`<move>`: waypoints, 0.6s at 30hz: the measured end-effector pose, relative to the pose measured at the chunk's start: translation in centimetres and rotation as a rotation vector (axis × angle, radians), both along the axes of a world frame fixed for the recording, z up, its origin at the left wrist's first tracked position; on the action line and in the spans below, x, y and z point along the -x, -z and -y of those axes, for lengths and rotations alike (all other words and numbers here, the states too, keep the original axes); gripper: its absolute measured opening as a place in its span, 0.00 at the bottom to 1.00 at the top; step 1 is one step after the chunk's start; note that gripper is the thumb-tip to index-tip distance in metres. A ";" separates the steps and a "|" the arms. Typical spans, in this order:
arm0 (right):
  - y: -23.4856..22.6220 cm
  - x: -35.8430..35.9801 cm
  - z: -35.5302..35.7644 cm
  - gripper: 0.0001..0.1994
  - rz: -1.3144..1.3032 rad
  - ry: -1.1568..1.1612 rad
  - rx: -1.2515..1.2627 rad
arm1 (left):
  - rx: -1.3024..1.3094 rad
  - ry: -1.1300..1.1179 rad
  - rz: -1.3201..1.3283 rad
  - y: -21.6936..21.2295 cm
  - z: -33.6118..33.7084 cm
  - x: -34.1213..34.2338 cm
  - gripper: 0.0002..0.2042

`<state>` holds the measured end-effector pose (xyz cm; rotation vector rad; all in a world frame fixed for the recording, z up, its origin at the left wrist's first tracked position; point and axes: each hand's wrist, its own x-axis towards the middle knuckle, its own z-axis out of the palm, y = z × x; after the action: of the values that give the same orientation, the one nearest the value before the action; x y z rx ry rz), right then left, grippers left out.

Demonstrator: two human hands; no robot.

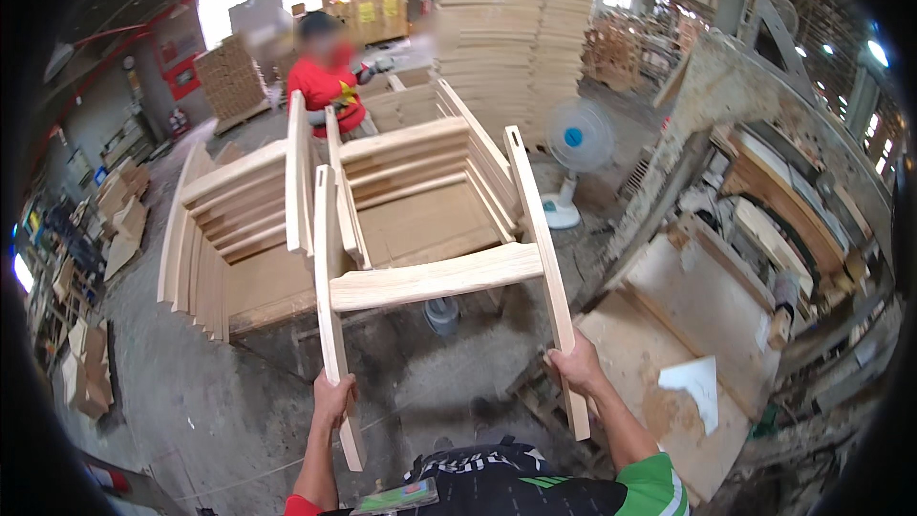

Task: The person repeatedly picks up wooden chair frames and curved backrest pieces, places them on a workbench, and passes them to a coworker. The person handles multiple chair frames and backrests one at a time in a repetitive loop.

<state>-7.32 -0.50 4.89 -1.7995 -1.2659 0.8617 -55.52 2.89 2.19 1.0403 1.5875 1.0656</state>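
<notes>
**Chair frame up in both hands, not yet set down**

The person holds a pale, unfinished wooden chair frame (435,272) out in front of them, clear of the floor. The left hand (332,399) is wrapped closed around the lower end of the left upright, and the right hand (575,366) is clenched around the lower end of the right upright. 1 broad curved rail (435,279) joins the 2 uprights about midway along them.

As I judge it, the frame is already assembled as far as it shows here: both uprights and the rail sit firmly together, with no loose parts. What is left is putting it somewhere; it rests on nothing.

The frame's long axis runs along the uprights, away from the person, with the held ends near the body and the free ends pointing toward the 2 stacks of similar frames (287,229) ahead. The rail lies crosswise, left to right. The whole thing leans slightly to the left.

Beyond the stacks a co-worker in a red shirt (330,86) stands working, and a white fan (573,148) sits on the floor to the right.
</notes>
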 end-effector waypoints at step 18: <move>7.1 6.9 40.1 0.21 0.205 0.435 0.085 | 0.104 0.086 -0.077 4.2 20.1 -1.0 0.06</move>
<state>-14.17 -40.62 -2.24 -2.1656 -0.9114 0.5026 -54.47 -17.26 -1.97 1.0808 1.6270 0.8855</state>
